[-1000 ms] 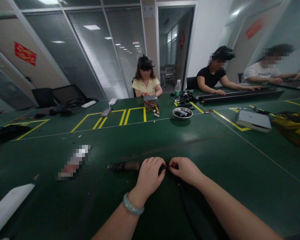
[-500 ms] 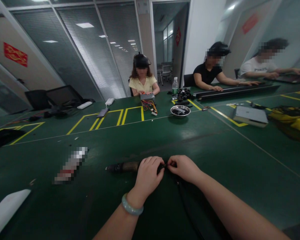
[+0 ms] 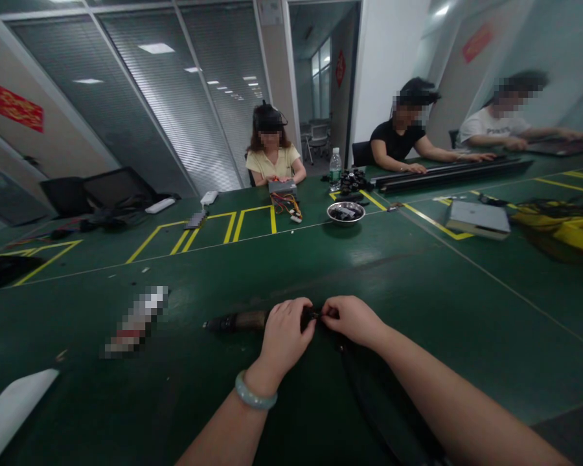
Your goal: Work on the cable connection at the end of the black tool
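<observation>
Two-Handed Fine Work, Hold Unchanged

A black cable lies nearest, its upper end just below the right hand. The left hand is curled around the rear of a slim cylindrical tool, which lies crosswise, tip pointing left, on the green table. The right thumb and index finger pinch a small dark piece at the tool's rear; whether it joins the cable cannot be told. Over the last second the view swings slightly right while both grips remain, suggesting steady fingertip work. Beyond stand a metal bowl and a grey box with coloured wires.
</observation>
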`<state>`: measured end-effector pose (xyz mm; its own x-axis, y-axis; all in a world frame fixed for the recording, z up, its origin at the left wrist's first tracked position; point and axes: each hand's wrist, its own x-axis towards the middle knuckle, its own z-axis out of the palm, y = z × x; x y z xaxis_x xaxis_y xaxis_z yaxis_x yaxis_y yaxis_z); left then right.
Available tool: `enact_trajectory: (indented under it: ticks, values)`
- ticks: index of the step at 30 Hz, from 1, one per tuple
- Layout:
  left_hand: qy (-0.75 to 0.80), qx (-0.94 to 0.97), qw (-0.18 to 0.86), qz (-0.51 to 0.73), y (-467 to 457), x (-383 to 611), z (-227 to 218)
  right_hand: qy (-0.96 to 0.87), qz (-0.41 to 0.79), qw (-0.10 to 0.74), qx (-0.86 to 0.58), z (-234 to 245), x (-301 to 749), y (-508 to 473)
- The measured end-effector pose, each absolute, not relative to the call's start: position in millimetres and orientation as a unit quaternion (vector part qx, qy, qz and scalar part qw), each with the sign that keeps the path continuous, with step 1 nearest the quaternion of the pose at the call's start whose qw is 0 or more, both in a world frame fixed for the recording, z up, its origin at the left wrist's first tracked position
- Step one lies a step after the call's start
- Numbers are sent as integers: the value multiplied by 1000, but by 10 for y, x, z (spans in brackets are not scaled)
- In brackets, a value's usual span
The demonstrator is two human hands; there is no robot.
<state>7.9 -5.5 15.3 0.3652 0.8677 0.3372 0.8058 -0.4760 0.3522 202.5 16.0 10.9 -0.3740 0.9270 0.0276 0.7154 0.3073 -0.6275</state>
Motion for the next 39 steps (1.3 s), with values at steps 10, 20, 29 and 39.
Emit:
enact_trajectory:
  ticks: [10,20,29,39]
  values:
    - [488,839,69,230,-56,78,189,-785,267,180,-529,156,2011,149]
    - [518,808,66,273,-51,72,104,-780,274,167,-537,199,2000,141]
    - [488,841,62,227,-63,81,193,-786,268,181,-527,159,2011,148]
    - [513,817,64,254,-54,75,110,-783,270,177,-531,182,2001,143]
